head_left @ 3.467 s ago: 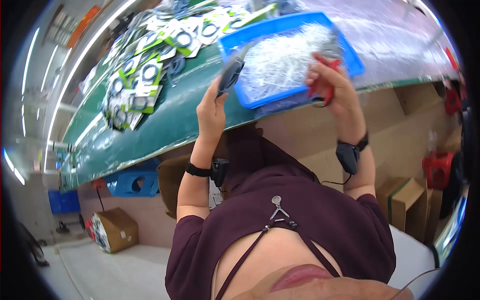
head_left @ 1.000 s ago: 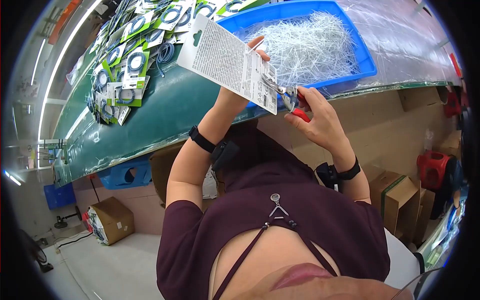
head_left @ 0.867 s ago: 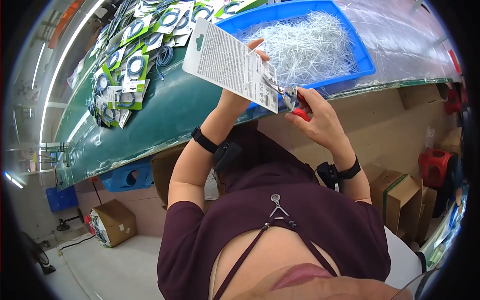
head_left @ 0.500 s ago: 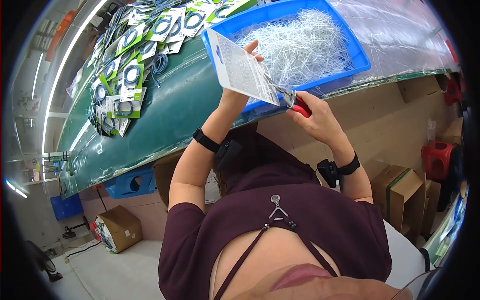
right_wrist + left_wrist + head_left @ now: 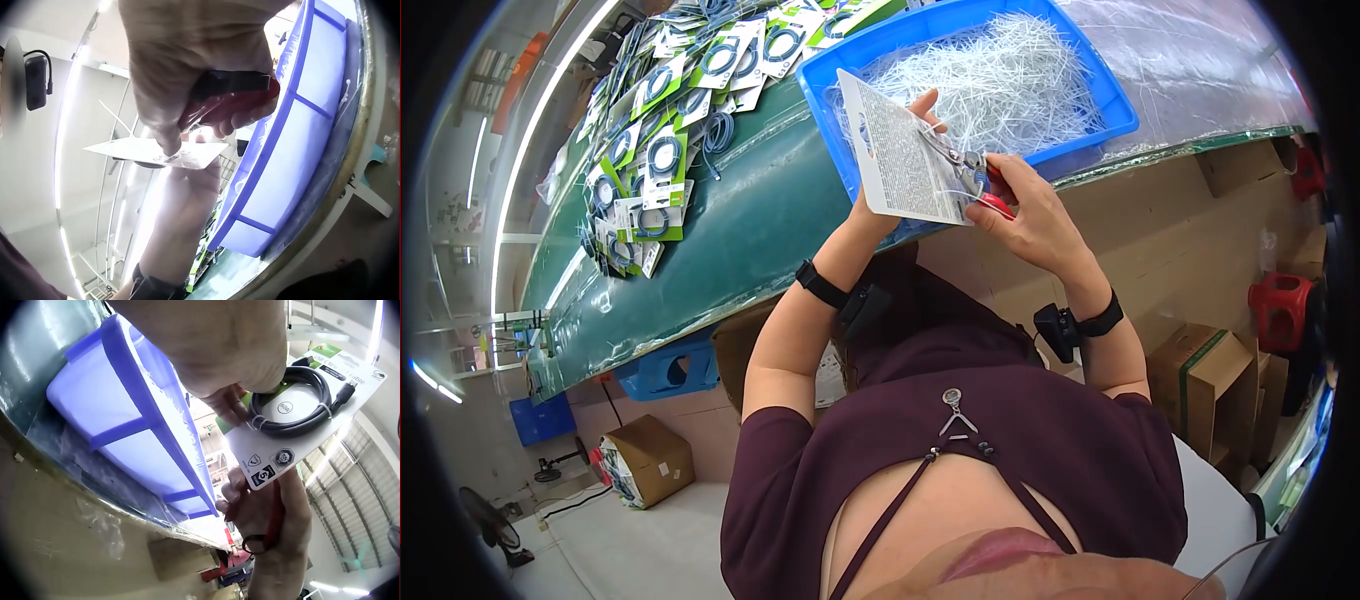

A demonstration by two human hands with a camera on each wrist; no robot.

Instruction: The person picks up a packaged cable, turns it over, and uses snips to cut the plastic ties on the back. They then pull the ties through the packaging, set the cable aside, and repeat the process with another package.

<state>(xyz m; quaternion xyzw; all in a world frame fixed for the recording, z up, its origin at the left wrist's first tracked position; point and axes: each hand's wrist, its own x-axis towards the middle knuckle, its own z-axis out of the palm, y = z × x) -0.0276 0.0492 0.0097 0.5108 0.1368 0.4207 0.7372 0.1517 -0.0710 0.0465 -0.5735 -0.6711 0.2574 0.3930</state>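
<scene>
My left hand holds a carded USB cable from behind, the white printed back of its card turned toward me in the head view. In the left wrist view the card's front shows a dark coiled cable fastened with white ties. My right hand grips cutting pliers with red handles, their metal nose against the card's back. A thin white tie end sticks out beside them. From the right wrist, the red handle lies under my curled fingers; the tips are hidden.
Behind the hands, a blue tray holds a heap of white tie clippings. Many carded cables lie piled on the green table at left. Clear plastic film covers the right side. Cardboard boxes stand below right.
The pliers have come from over the tray to the card's back. Lately the card has shifted right and turned more upright, while a white tie end has come into view by the pliers.
</scene>
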